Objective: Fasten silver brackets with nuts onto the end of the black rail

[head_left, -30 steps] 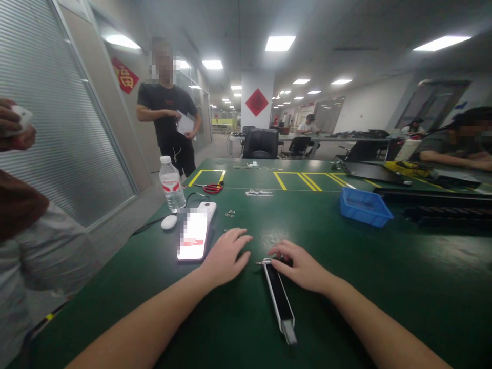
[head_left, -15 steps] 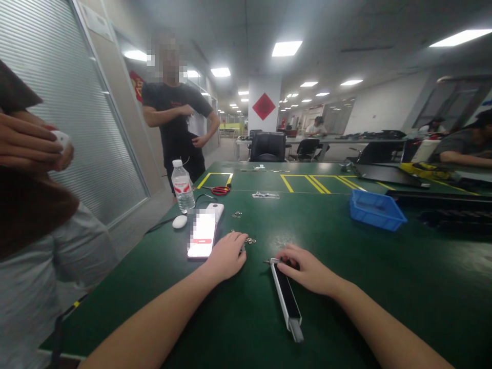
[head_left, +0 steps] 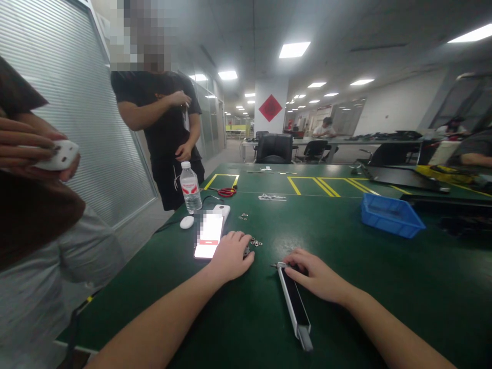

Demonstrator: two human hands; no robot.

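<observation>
My left hand point(head_left: 232, 256) rests palm down on the green table point(head_left: 334, 318), just right of a lit phone point(head_left: 209, 241). Its fingers and thumb curl round a small grey part point(head_left: 246, 251), mostly hidden by the hand. Several small metal nuts point(head_left: 256, 243) lie just beyond those fingertips. With my right hand point(head_left: 313, 274) I grip the far end of a long white-and-black bar point(head_left: 294, 302), fingers bent round its edge. A thin metal tip sticks out leftward at that end, and a grey piece juts from the near end. The bar lies slanted on the table.
A water bottle point(head_left: 190, 188), a white rounded object point(head_left: 186, 222) and red-handled scissors point(head_left: 226, 192) are at the left. More small metal pieces point(head_left: 243, 217) lie beyond my left hand. A blue bin point(head_left: 391, 215) stands right. Two people are at the left; one holds a white device point(head_left: 59, 156).
The view has turned slightly left, so the table things appear farther right. The standing person's lower hand has shifted, and the other person's white device shows more. Both my hands keep their places.
</observation>
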